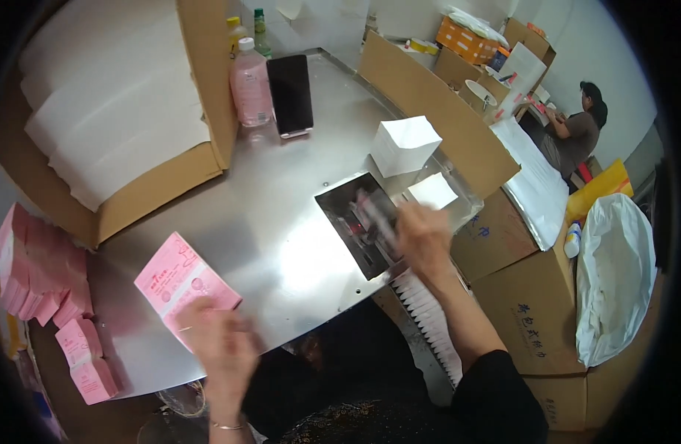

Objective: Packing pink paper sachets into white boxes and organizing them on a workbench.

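A pink printed stack (pixel 181 274), made up of flat sheets or sleeves, lies on the steel tabletop. My left hand (pixel 220 340) is over its near edge, its fingers smeared by motion, so whether it grips the stack is unclear. Right of centre, a black flat pad (pixel 359 222) with a pale rim lies on the steel. My right hand (pixel 427 237) is at the pad's right side, fingers curled closed. A blurred, pale, see-through streak with some pink runs from those fingers over the pad; its kind cannot be made out.
White paper stacks (pixel 407 144) stand behind the pad. A phone (pixel 290 96) leans beside a pink bottle (pixel 250 83). An open carton (pixel 155 166) holds white sheets; pink bundles (pixel 44 266) crowd the left edge. Cartons (pixel 533 311) and a white bag (pixel 614 281) flank the right. Another person (pixel 581 126) sits beyond.
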{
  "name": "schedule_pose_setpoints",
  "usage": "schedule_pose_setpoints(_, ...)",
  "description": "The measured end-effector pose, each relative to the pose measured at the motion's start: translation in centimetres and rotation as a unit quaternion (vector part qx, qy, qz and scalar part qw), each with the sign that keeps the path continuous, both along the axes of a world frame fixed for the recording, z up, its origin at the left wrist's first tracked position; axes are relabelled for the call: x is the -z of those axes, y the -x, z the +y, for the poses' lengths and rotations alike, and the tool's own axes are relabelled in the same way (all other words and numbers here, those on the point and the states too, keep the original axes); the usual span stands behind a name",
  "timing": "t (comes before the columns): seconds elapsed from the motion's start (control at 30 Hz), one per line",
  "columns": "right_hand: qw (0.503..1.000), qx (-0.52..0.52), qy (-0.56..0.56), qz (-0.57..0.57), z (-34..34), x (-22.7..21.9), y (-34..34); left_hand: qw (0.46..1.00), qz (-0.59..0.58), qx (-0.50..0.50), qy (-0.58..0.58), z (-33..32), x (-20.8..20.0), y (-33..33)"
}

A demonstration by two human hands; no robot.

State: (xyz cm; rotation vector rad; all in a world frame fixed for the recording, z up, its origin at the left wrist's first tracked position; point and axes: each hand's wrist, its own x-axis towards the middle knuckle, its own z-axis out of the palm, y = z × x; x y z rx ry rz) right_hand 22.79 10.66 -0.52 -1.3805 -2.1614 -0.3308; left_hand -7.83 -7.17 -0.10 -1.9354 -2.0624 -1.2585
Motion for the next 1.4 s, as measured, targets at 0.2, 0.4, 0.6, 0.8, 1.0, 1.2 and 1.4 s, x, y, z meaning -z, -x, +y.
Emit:
schedule_pose_setpoints(0.2,0.991,0.125,-0.025,-0.04,3.6,2.7,-5.4,0.975,0.119,-0.15,0.11,0.3,-0.8,5.5)
schedule_pose_setpoints(0.4,0.995,0.093,0.006,0.026,3.6,1.9,-5.4,0.998,0.049,-0.009,0.023,1.0,-1.8,4.0)
schedule_pose_setpoints(0.6,0.987,-0.033,-0.05,0.15,2.0,1.0,-3.5,0.952,0.01,0.291,0.095,5.3,0.5,-7.9)
schedule_pose_setpoints(0.8,0.942,-0.332,-0.053,-0.008,-9.3,1.5,7.4,0.979,0.09,0.135,0.12,5.1,0.6,-4.8)
schedule_pose_setpoints(1.0,0.955,-0.27,0.099,-0.075,-4.4,0.5,11.3,0.986,0.127,0.077,0.076,6.6,0.7,-7.3)
schedule_pose_setpoints(1.2,0.997,0.055,-0.059,-0.02,-0.2,0.1,-0.5,0.975,0.184,0.093,0.088,5.2,0.6,-5.6)
schedule_pose_setpoints(1.4,0.996,0.069,-0.049,-0.026,3.1,3.1,-5.9,0.969,0.18,0.075,0.149,5.8,-1.2,-7.7)
